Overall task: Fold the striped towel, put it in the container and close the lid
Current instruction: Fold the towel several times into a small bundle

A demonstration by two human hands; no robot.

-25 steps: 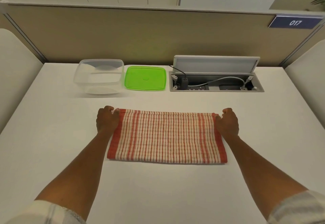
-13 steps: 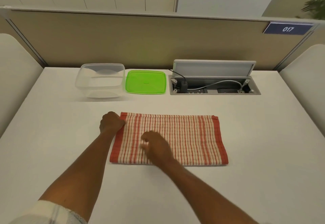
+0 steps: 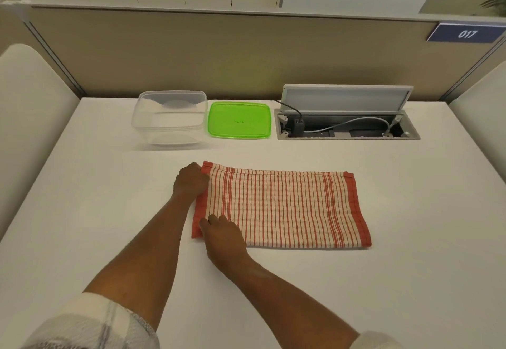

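The red-and-cream striped towel [image 3: 284,206] lies flat on the white table, folded into a wide rectangle. My left hand [image 3: 191,180] grips its far left corner. My right hand [image 3: 221,235] rests on its near left corner, fingers curled at the red edge; whether they pinch the cloth is unclear. Beyond the towel stands the clear plastic container [image 3: 169,117], open and empty. The green lid [image 3: 239,120] lies flat on the table just right of the container.
An open cable hatch [image 3: 346,126] with its raised flap, a plug and cables sits at the back right of the table [image 3: 82,211]. A beige partition wall runs along the far edge. Padded white panels flank both sides.
My right hand left the towel's far right corner, crossed over the cloth and now sits on its near left corner. My left hand stayed at the far left corner.
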